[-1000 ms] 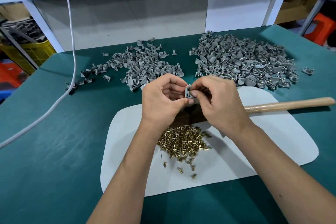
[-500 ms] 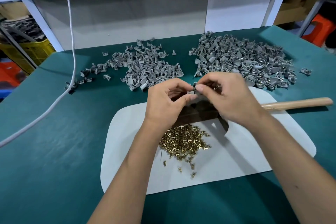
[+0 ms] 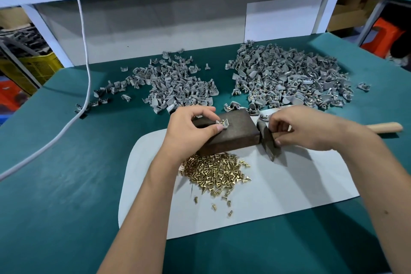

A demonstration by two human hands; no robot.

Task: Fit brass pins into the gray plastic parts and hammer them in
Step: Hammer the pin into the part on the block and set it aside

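Note:
A dark wooden block [image 3: 235, 133] lies on the white mat [image 3: 289, 187]. My left hand [image 3: 191, 131] pinches a small gray plastic part [image 3: 223, 123] with brass pins in it, holding it on top of the block. My right hand [image 3: 311, 127] curls round the hammer's wooden handle [image 3: 384, 127] just behind the dark metal head [image 3: 268, 140], which lies on the mat beside the block. A heap of loose brass pins [image 3: 213, 171] lies in front of the block.
Two piles of gray parts sit on the green table: a smaller one [image 3: 173, 87] at back left and a bigger one [image 3: 289, 80], some with pins, at back right. A white cable [image 3: 85, 69] runs down the left side. White shelf posts stand behind.
Both hands were together holding the part above the block. Now the left hand has set the part on the block, and the right hand has moved right and taken the hammer handle.

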